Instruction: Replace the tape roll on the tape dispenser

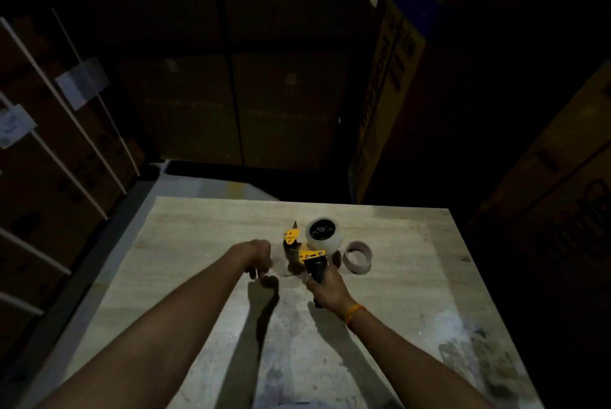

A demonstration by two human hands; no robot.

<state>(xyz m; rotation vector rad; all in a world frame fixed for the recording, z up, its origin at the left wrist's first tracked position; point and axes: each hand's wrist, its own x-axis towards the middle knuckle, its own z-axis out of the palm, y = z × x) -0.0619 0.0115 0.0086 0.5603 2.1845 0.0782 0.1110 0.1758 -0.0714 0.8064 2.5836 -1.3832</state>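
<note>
Gripping the yellow-and-black handheld tape dispenser (305, 255) by its black handle, the right hand (325, 288) steadies it; the left hand (261, 256) hovers loosely curled, empty; the clear plastic tape roll (323, 234) looks light, slick, best pinched by its rim.

**Dim room, one pool of light on the table**

Most of the frame is dark; the stacked boxes (185, 104) across the upper half barely show. Light falls from above and behind the camera onto the pale table (413, 243), brightest at lower centre. Both forearms cast hard, dark shadows running up the frame. The lower corners are soft and smeared, and straight edges bow outward at the left and right borders.
</note>
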